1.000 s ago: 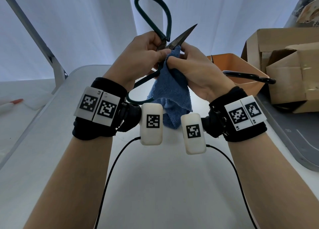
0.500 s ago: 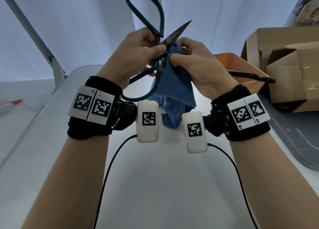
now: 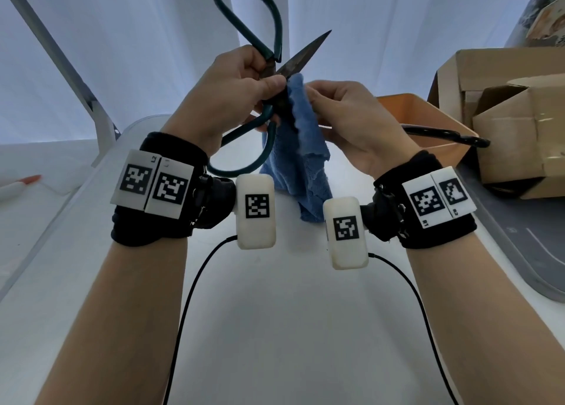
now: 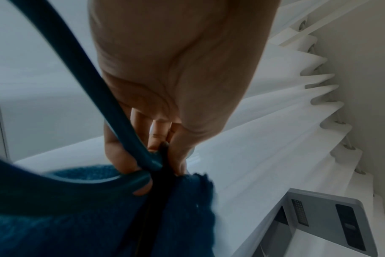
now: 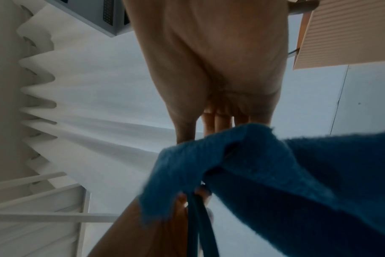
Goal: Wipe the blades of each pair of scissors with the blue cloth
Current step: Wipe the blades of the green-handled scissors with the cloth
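Note:
Large scissors (image 3: 298,57) with dark green loop handles are held up above the table. My left hand (image 3: 241,90) grips them at the pivot, thumb on the blade base; in the left wrist view my left hand (image 4: 156,139) has its fingers curled round the green handle (image 4: 94,97). One dark blade points up and right, bare. The blue cloth (image 3: 301,148) hangs below, and my right hand (image 3: 345,114) pinches it round the lower blade, which is hidden. In the right wrist view the blue cloth (image 5: 264,173) drapes over my right fingers.
An orange bin (image 3: 428,120) stands behind my right hand with a black scissor handle (image 3: 446,137) sticking out of it. Cardboard boxes (image 3: 504,123) sit at the far right on a grey mat (image 3: 526,252). The white table (image 3: 275,328) lies below my arms.
Both hands have lifted the scissors and shifted them left. My right hand with the cloth has slid down off the upper blade toward the pivot.

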Motion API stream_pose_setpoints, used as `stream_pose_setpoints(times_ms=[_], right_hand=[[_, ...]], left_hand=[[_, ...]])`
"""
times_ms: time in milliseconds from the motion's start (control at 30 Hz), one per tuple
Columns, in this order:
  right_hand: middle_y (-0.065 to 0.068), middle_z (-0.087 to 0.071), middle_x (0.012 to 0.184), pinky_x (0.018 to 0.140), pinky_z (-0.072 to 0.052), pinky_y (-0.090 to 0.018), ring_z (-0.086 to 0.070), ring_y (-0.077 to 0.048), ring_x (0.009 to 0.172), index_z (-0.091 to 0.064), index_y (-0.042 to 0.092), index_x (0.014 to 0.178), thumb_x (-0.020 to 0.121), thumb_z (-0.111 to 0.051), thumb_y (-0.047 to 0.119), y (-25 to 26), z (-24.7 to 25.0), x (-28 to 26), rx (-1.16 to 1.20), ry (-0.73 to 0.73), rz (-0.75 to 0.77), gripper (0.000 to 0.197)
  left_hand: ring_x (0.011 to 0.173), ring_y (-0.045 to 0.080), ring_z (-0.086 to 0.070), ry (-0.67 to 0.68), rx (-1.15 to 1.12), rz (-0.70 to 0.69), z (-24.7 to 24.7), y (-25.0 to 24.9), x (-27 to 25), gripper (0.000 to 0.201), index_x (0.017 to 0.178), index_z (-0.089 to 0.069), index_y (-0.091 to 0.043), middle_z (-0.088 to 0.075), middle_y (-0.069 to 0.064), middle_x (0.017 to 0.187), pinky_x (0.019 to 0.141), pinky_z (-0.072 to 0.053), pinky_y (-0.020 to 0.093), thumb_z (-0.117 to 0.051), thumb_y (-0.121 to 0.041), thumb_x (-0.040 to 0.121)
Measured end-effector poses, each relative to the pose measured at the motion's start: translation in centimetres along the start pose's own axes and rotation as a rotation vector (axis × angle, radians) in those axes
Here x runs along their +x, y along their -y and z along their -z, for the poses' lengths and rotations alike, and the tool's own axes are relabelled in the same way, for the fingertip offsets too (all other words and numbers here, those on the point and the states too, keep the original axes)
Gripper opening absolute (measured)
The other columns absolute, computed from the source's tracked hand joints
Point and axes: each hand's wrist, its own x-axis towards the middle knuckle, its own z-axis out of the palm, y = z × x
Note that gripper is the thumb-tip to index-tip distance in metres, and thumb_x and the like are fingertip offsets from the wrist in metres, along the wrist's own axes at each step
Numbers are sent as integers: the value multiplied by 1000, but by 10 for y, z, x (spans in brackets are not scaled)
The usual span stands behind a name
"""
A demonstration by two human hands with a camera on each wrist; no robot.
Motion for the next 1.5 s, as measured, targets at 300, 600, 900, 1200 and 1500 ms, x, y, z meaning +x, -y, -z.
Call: stream_pose_setpoints(times_ms=[300, 600, 900, 1200, 1500], right_hand=[[-6, -75, 87, 77, -55, -23, -66, -8, 79, -75, 10, 90, 95, -65, 12, -5, -3, 4, -164, 2, 82, 12], [-7, -65, 76, 67, -50, -22, -59, -8, 68, -66, 9, 75, 92, -70, 17, -7, -5, 5, -207, -38, 33, 19], [-5, -76, 89, 76, -56, -22, -68, -6, 80, -74, 14, 89, 95, -65, 9, -4, 2, 4, -244, 3, 23, 12], [-15, -68, 97, 73, -52, -19, -64, -15, 87, -70, 2, 106, 97, -62, 11, -6, -7, 4, -101, 2, 61, 14], [-5, -67, 84, 68, -51, -22, -64, -14, 75, -64, 14, 82, 96, -58, 13, -4, -13, 0, -32, -27, 50, 15]], left_hand=[[55, 5, -63, -34, 75, -37, -2, 6, 4, 8, 100, -54, -8, -65, 3, 82, 48, -51, 23, -61, -13, 98], [60, 10, -63, -41, 100, -43, -9, 10, 8, 10, 99, -55, -7, -65, 12, 89, 49, -53, 26, -62, -14, 97], [62, 13, -61, -43, 118, -21, -13, 13, 9, 13, 88, -54, -16, -62, 11, 87, 50, -54, 28, -64, -15, 96], [56, 8, -64, -69, 56, 1, -9, 6, 7, 11, 95, -56, -9, -64, 7, 80, 49, -54, 25, -65, -15, 95], [57, 11, -63, -57, 30, -3, -10, 2, 3, 14, 102, -56, -4, -63, 12, 84, 51, -54, 25, -64, -15, 97]])
